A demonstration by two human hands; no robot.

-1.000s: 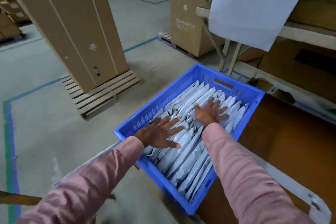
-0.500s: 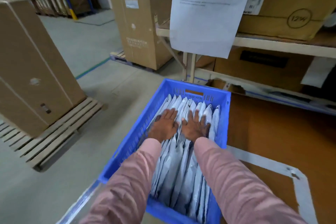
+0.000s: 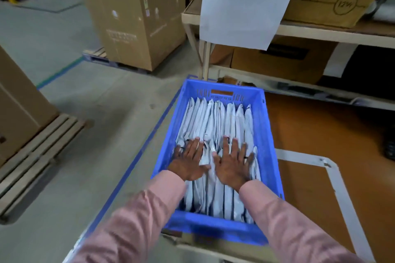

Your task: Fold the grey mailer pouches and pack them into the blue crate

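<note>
Your left hand [image 3: 188, 161] lay flat, fingers straight and spread, pressing the grey pouches [image 3: 215, 126] at lower centre of the frame; your right hand [image 3: 233, 165], just beside it, pressed likewise, grasping nothing. The pouches stood on edge in rows filling the blue crate [image 3: 271, 156], so packing looked nearly complete. Compared with half a second earlier, both hands had slid back toward the crate's near end, and the crate appeared squarer to the frame.

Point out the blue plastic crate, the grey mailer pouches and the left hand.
blue plastic crate [image 3: 269, 147]: head view, right wall.
grey mailer pouches [image 3: 218, 117]: head view, upper edges.
left hand [image 3: 189, 160]: head view, back of hand.
</note>
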